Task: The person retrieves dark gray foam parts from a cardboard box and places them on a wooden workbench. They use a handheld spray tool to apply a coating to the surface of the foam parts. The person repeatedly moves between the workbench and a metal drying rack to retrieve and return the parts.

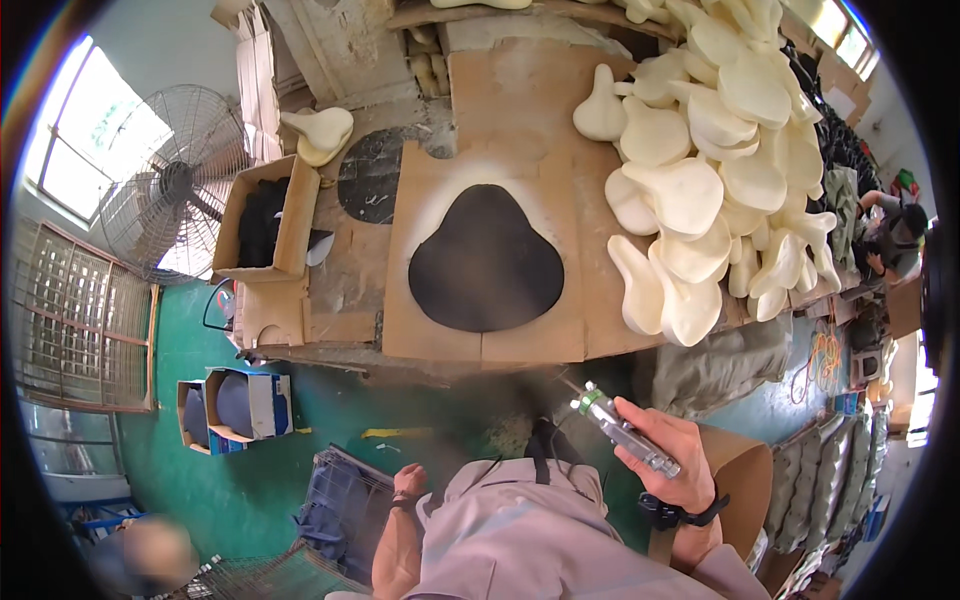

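Observation:
My right hand (672, 462) grips a silver spray gun (627, 432) with a green ring near its tip. The gun is held in front of the table's near edge, its nozzle end toward the table. Hanging low beside my body, my left hand (409, 481) is curled closed with nothing visible in it. On the table lies a black, rounded-triangular sheet (487, 262), flat on a brown cardboard panel (556, 345). A pale, whitish haze of residue marks the cardboard around the sheet's upper edge.
Cream foam bicycle saddles (690, 195) are heaped at the table's right. An open carton (262, 222) with black pieces stands left, near a large fan (175, 180). Another box (240, 403) sits on the green floor. A person (895, 240) is at far right, another at lower left.

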`<state>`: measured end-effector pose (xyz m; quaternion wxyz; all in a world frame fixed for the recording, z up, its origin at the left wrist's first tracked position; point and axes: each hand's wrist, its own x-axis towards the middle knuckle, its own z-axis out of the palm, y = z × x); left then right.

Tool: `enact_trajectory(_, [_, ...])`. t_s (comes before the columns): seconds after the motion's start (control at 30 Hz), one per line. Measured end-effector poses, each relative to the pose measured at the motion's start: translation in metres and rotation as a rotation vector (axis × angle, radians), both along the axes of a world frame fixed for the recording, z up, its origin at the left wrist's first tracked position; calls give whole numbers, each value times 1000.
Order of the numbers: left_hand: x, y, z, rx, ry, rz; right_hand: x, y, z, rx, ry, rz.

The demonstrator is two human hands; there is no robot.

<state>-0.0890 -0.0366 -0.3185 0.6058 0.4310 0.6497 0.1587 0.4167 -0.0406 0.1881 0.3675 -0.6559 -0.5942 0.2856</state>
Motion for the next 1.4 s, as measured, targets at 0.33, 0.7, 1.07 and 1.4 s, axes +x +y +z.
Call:
enact_trajectory(0.33, [7,48,3,269,418,-435,13,-30,1,-166,9,-57])
enact_trajectory(0.7, [269,254,180,948,307,-478,30,-50,-4,-108,29,-403])
enact_trajectory(1.07, [331,279,174,823,785,-704,28,-6,-3,43,12,-374])
enact_trajectory(1.4, [322,284,197,779,561,-559,29,-15,-8,-28,-25,-317])
